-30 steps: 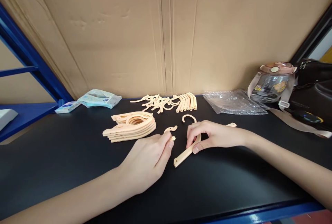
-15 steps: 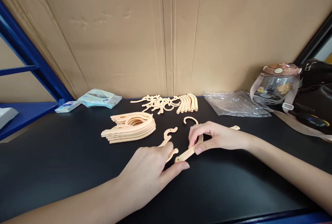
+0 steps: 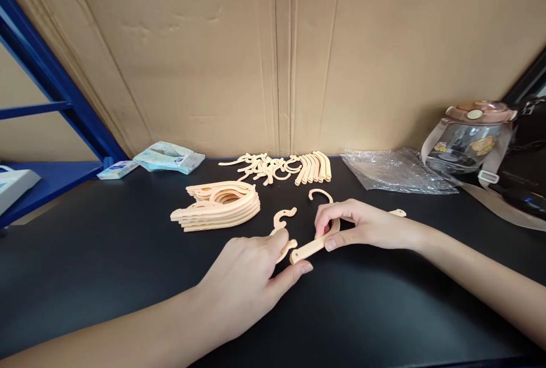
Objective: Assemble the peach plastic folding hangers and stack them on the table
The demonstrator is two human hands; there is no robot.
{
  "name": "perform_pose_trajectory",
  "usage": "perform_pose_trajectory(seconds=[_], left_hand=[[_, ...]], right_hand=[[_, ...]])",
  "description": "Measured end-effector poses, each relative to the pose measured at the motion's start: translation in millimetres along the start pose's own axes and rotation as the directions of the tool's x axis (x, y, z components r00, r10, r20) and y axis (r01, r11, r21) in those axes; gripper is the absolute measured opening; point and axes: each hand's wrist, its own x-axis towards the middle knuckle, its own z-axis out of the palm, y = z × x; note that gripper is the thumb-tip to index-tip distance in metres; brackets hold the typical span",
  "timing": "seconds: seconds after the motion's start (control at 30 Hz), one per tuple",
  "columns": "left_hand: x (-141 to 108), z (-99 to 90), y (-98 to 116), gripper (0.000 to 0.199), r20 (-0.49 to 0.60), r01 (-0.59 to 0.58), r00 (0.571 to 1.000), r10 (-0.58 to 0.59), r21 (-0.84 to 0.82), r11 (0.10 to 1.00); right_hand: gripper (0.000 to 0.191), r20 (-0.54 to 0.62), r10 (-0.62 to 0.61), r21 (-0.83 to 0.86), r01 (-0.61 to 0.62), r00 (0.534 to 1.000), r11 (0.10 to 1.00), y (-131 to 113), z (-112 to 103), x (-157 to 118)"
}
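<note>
Head view: bar (image 3: 309,249) over the surface (image 3: 106,260), in front of the person, its holed end just beside the curved piece (image 3: 284,218). Step probably goes best with the bar steady and the two ends level before any pressing. Right hand (image 3: 362,224): fingers clamped on the bar below its hook. Left hand (image 3: 249,271): fingers closed around the curved piece, thumb stretched to the bar's end (contact unclear).
</note>
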Motion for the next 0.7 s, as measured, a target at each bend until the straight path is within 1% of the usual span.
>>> perform_pose_trajectory(seconds=[0.1, 0.2, 0.3, 0.4, 0.5, 0.6, 0.7], left_hand=[[-1, -0.6, 1, 0.036, 0.029, 0.021, 0.999, -0.021, 0.013, 1.0], [-1, -0.3, -1, 0.037, 0.045, -0.006, 0.999, 0.005, 0.034, 0.999], [-1, -0.3, -5, 0.036, 0.055, 0.005, 0.998, -0.008, 0.066, 0.998], [-2, 0.7, -9, 0.033, 0.059, 0.019, 0.998, -0.022, 0.06, 0.998], [-3, 4.3, -14, 0.034, 0.035, -0.025, 0.999, 0.023, 0.049, 0.998], [-4, 9.1, -20, 0.037, -0.022, -0.093, 0.995, 0.094, 0.019, 0.995], [-4, 12.8, -23, 0.035, -0.067, -0.128, 0.989, 0.128, 0.003, 0.992]], right_hand=[[0.025, -0.002, -0.002, 0.0, 0.002, 1.0, 1.0, 0, 1, 0], [0.024, -0.004, 0.001, 0.007, -0.001, 1.0, 1.0, -1, 3, 1], [0.025, -0.031, 0.009, 0.005, -0.008, 0.999, 1.0, -1, 6, 3], [0.027, -0.05, 0.007, 0.001, -0.006, 0.999, 1.0, 0, 8, 4], [0.028, -0.052, 0.007, -0.008, -0.007, 0.999, 1.0, -1, 10, 5], [0.027, -0.05, 0.016, 0.001, -0.016, 0.999, 1.0, -3, 12, 6], [0.025, -0.057, 0.014, 0.01, -0.014, 0.998, 1.0, -4, 13, 7]])
